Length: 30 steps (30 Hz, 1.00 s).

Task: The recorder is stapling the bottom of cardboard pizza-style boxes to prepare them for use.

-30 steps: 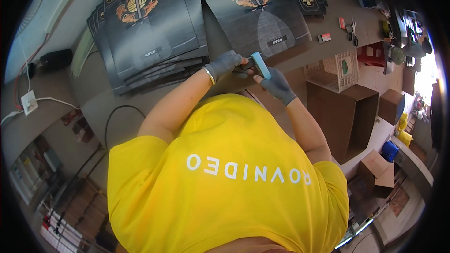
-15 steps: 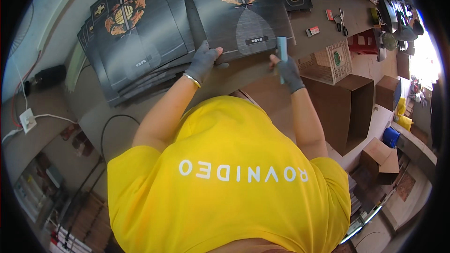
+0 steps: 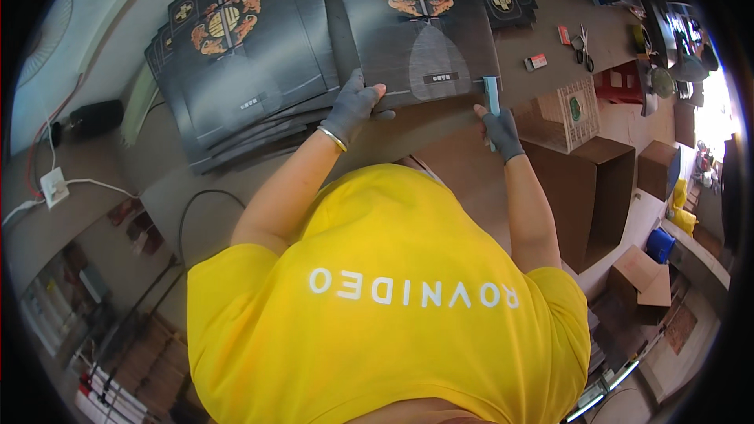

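Observation:
Both my hands wear grey gloves. My left hand [image 3: 352,107] presses flat on the near edge of a black flattened carton [image 3: 416,23] with an orange and gold emblem, lying on the brown table [image 3: 408,137]. My right hand [image 3: 499,130] grips a light blue flat tool [image 3: 492,94] and holds it against the carton's right near corner. A stack of similar black cartons [image 3: 236,71] lies to the left.
Scissors [image 3: 583,41] and small red items [image 3: 564,34] lie at the table's right end. Open brown cardboard boxes [image 3: 605,188] stand on the floor at right. A black cable [image 3: 188,212] and a wall socket [image 3: 53,187] are at left.
My hands have spread apart from in front of my chest. The left one moved onto the carton's edge. The right one carried the blue tool out to the carton's right corner.

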Each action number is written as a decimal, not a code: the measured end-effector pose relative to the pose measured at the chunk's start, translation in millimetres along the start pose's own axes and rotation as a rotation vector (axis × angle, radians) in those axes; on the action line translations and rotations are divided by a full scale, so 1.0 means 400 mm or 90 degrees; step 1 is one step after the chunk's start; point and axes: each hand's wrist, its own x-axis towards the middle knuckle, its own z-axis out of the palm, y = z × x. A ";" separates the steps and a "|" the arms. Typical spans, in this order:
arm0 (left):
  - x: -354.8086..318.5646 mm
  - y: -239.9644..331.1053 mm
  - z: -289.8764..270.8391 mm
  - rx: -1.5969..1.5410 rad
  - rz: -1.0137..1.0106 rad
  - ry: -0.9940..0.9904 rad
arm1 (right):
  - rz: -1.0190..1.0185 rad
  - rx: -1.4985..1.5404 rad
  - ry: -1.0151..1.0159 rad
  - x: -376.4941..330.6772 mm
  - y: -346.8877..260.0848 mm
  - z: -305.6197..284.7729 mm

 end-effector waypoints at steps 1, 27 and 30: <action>-0.013 0.018 -0.003 0.002 0.003 0.005 | -0.004 0.001 -0.005 -0.003 -0.001 0.006; 0.310 0.089 0.078 0.350 -0.072 0.009 | -0.132 0.165 -0.208 -0.039 -0.058 0.112; 0.304 0.077 0.063 0.258 -0.112 -0.056 | -0.123 0.166 -0.221 -0.031 -0.066 0.115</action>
